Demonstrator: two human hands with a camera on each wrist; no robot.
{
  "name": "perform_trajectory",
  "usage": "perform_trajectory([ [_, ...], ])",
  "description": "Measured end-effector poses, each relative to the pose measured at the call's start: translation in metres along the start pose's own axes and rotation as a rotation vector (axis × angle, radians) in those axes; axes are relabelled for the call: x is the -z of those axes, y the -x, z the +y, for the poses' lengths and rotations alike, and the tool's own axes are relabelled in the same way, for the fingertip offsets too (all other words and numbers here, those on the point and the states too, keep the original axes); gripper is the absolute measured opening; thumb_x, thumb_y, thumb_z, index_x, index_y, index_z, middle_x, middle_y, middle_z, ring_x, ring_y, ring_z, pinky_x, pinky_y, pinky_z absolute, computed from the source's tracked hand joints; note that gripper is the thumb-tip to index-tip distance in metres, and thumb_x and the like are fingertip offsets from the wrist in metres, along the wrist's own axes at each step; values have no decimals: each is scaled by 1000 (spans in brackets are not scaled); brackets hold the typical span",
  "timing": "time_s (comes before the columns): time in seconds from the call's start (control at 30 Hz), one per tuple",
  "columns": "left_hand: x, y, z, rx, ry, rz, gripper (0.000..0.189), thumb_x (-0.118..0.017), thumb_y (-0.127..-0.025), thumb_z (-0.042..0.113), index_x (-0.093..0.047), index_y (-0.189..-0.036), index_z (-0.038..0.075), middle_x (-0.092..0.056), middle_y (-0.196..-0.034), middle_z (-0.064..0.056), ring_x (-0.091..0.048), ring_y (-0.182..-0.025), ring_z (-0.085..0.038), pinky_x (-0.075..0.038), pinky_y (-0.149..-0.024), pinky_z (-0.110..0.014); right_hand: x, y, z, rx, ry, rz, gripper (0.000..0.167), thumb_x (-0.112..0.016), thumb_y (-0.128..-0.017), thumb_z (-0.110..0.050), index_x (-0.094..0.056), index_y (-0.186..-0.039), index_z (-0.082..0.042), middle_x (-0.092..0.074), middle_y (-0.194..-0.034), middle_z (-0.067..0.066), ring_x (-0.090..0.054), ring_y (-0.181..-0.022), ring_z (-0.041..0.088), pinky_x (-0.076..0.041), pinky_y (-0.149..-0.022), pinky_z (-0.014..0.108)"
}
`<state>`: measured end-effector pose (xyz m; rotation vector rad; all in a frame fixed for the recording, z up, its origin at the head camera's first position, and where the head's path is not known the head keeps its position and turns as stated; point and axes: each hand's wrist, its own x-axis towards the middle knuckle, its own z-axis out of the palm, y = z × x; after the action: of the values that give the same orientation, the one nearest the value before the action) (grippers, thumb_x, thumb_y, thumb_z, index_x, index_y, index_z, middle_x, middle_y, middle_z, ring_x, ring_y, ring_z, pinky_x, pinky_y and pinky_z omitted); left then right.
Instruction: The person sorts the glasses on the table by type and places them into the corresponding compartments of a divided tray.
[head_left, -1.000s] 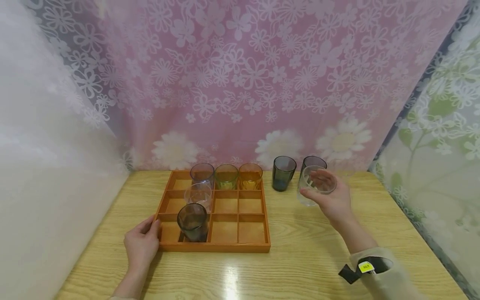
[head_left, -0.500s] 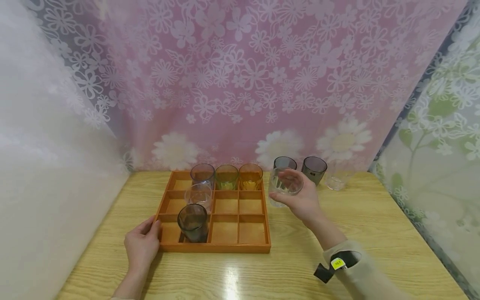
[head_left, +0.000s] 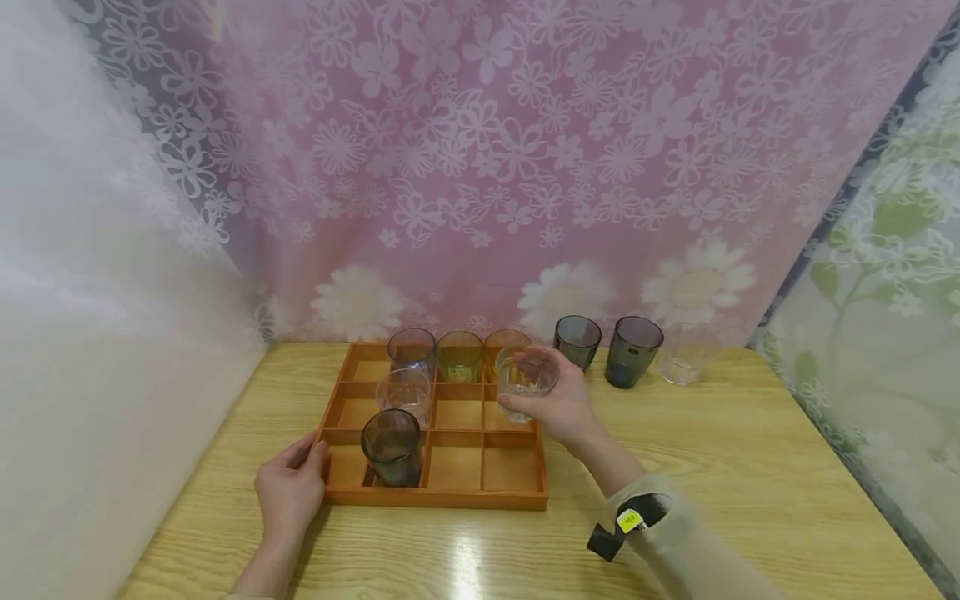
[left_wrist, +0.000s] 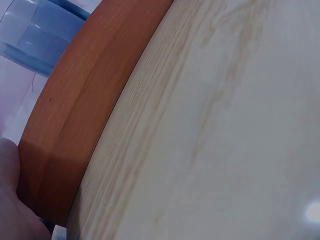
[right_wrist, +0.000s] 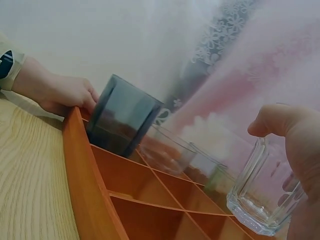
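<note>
My right hand [head_left: 562,410] grips a clear glass tumbler [right_wrist: 257,200] by its side, thumb in front and fingers behind. The glass hangs upright over the right end of the wooden divided tray [head_left: 435,499], around the middle row. My left hand [head_left: 288,485] holds the tray's left wall near the front corner. In the tray's back row stand a bluish glass [head_left: 411,357], a green glass [head_left: 460,358] and an amber glass [head_left: 501,340], the last partly hidden. Another clear glass [head_left: 403,398] is in the middle row, with a dark grey glass [head_left: 392,450] in front.
Right of the tray, along the back of the table [head_left: 705,467], stand two dark grey glasses [head_left: 633,357] and a clear glass [head_left: 681,365]. My right hand partly covers the nearer dark one. A pink flowered curtain [head_left: 480,183] closes off the back, with pale curtains at both sides.
My right hand has carried the clear glass leftward, from in front of the dark glasses to over the tray's right side. My left hand stays on the tray.
</note>
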<state>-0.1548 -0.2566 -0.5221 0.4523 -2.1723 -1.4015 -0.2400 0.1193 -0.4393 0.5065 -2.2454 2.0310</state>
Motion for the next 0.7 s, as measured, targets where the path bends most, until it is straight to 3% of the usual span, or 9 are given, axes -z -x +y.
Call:
perform_trajectory([
  [0.2,0,-1,-1,-1,5,-4,25,-73,-100,6,-76,-122,-7,-75,-112,-25,-70,-108,-35,-49,-73,-4,-18,-8,3,21,15,-28,71,-94,-80,-4,-58,-141,-4,-63,-136,17,-57,-128,41,-49,-107,57],
  [0.5,2,-1,1,23,13,-32,29,-73,-102,11,-74,-125,-7,-74,-115,-25,-70,-110,-35,-48,-73,-4,-41,-21,10,-13,-6,-71,75,-94,-78,-2,-55,-143,-3,-62,-138,18,-57,-127,42,-56,-99,50],
  [0.7,1,-2,1,34,20,-35,29,-73,-102,11,-74,-125,-6,-74,-115,-25,-70,-110,-35,-49,-74,-4,-57,-27,18,-15,36,-72,76,-97,-77,-10,-58,-141,-7,-64,-136,13,-60,-123,36,-56,-98,47],
])
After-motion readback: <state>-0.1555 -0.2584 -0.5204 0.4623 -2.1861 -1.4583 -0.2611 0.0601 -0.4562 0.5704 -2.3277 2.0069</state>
